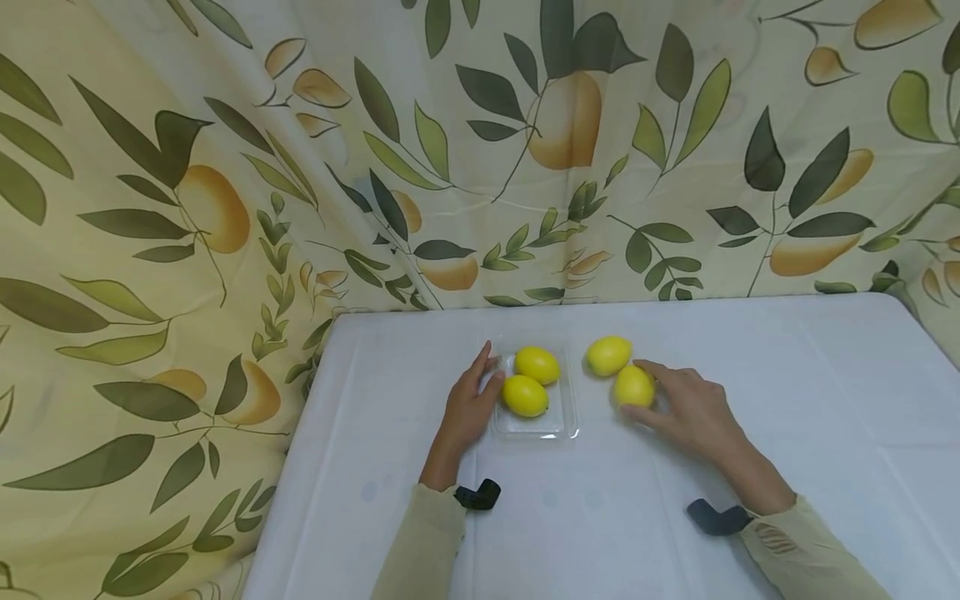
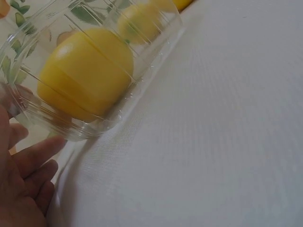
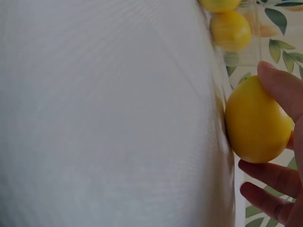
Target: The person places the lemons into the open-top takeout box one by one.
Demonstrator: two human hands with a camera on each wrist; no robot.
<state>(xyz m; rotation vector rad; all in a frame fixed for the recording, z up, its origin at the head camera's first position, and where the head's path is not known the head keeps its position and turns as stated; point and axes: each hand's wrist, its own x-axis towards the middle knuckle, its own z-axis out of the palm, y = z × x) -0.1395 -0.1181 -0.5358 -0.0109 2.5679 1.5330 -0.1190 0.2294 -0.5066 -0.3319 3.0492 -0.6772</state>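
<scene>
— Why is the left hand (image 1: 467,408) parked against that clear tray (image 1: 567,421)?

— To steady it, I'd say. The fingers lie straight along the tray's left wall, thumb at its near side, gripping nothing. Two lemons (image 1: 537,365) already sit inside, toward the table's (image 1: 787,367) back edge, near the middle.

— And the right hand (image 1: 693,410)?

— It's closing round a loose lemon (image 1: 633,387) just right of the tray, thumb and fingers curled about it. The lemon looks to be on the cloth, or barely off it. A fourth lemon (image 1: 608,355) lies just behind.
</scene>
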